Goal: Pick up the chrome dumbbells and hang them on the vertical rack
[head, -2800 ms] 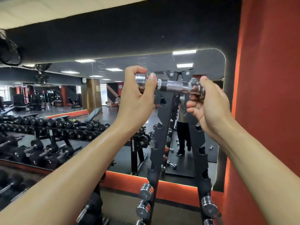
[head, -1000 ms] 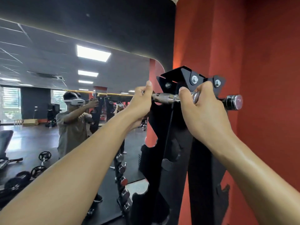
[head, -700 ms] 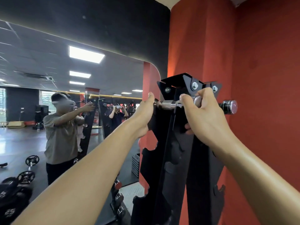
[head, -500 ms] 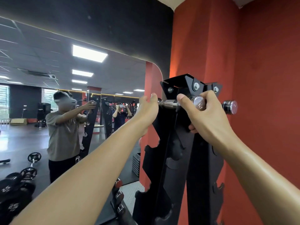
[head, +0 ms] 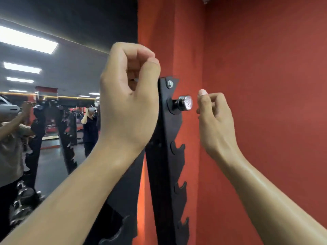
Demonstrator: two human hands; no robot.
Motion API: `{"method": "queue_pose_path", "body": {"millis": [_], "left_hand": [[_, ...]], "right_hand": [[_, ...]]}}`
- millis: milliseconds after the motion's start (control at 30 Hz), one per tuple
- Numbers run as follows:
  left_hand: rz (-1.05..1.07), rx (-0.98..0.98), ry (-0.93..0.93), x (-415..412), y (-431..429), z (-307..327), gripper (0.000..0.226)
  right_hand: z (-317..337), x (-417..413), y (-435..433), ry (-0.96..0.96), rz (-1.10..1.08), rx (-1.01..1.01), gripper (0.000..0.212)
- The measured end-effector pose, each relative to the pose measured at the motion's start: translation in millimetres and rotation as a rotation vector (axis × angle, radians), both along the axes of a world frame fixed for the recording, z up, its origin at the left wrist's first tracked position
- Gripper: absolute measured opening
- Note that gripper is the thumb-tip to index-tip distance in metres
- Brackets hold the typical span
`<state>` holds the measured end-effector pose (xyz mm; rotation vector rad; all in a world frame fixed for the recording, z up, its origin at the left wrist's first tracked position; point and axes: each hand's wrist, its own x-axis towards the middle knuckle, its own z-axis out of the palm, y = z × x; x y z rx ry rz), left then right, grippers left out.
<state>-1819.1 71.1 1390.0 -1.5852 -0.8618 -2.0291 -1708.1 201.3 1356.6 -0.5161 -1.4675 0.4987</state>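
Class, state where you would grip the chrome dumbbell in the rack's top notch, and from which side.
Probably its exposed chrome head, from the right: it juts sideways past the rack upright, while the left hand hides the handle.

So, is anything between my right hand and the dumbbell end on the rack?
Nothing visible. Only open air lies between the right hand and the chrome end of the dumbbell, which rests in the top notch of the rack. The left hand hides the rest of the bar.

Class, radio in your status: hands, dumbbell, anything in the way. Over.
Right hand clear of dumbbell, empty. Left hand curled before rack top, grip unclear. Dumbbell in top notch, left end hidden.
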Motion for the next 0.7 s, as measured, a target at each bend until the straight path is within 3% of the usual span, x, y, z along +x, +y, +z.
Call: {"method": "queue_pose_path", "body": {"millis": [100,333,467,700], "left_hand": [[-0.003,-0.052,0.081,44,20,-15,0.019],[-0.023,-0.312,-0.005,140,105,-48,0.017],[-0.111,-0.464,-0.037,217,154,-79,0.015],[-0.351,-0.555,0.11,400,218,-101,0.02]], "right_hand": [[-7,41,21,-0.023,-0.03,-0.066,0.038],[-15,187,60,-0.073,-0.1,-0.101,0.024],[-27,302,75,-0.159,-0.3,-0.042,0.028],[-56,487,87,-0.364,-0.646,-0.055,0.035]]}}
